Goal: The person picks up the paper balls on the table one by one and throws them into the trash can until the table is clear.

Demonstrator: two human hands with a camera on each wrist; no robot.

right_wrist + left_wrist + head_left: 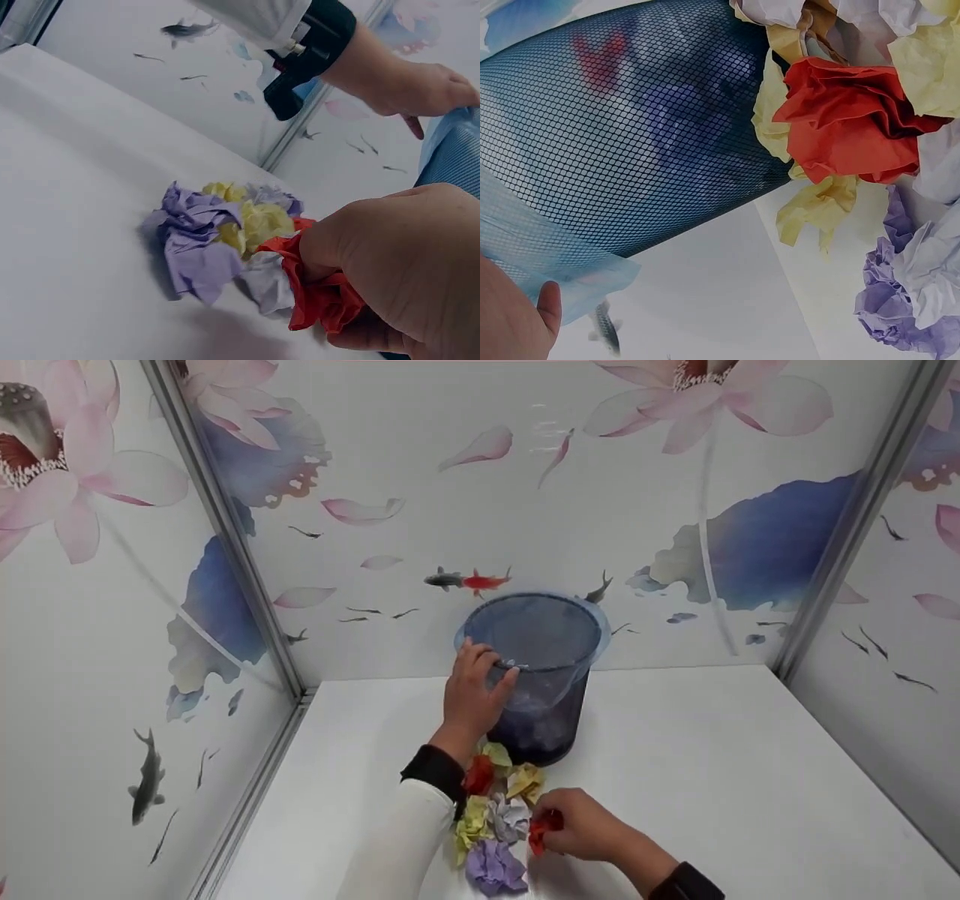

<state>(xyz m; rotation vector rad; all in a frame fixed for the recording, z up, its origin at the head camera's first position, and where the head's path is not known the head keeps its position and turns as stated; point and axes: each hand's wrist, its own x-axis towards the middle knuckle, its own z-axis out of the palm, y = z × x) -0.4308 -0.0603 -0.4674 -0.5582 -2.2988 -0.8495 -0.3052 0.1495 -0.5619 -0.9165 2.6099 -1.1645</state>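
A dark mesh wastebasket (540, 727) lined with a translucent blue bag (600, 634) stands near the back wall. My left hand (474, 690) grips its near left rim, fingers over the edge and thumb outside. My right hand (581, 825) pinches a crumpled red paper ball (322, 300) at the right side of a pile. In that pile, in front of the basket, lie a purple paper ball (495, 868), a white one (510, 817), several yellow ones (471, 829) and another red one (847, 120). Through the mesh, purple and red shapes show inside the basket.
The white tabletop (720, 780) extends to both sides of the pile. Panels printed with lotus flowers and fish (480, 510) enclose it at the back and sides, joined by metal corner posts (225, 532). My left forearm passes over the pile's left side.
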